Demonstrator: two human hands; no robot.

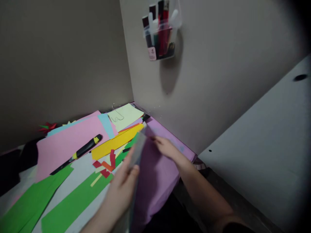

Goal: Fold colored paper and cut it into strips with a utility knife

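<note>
My left hand (121,189) is closed on a thin, flat grey-white panel (139,149), its thumb on the near face. The panel stands tilted on edge over the table, blurred, so its exact kind is unclear. To its right, my right hand (167,148) hovers over the purple table cover (155,181), fingers drawn together towards the panel's far end. Whatever those fingertips hold, if anything, is too blurred to make out. Left of the panel lie red and orange paper scraps (105,168), a yellow paper strip (119,140) and green paper (77,200).
A black-and-yellow utility knife (85,148) rests on pink paper (68,132). Pale green paper (126,113) lies near the corner. On the wall hangs a clear holder (161,42) with pens and tools. A red paper star (48,127) sits far left. A white panel (262,139) stands at right.
</note>
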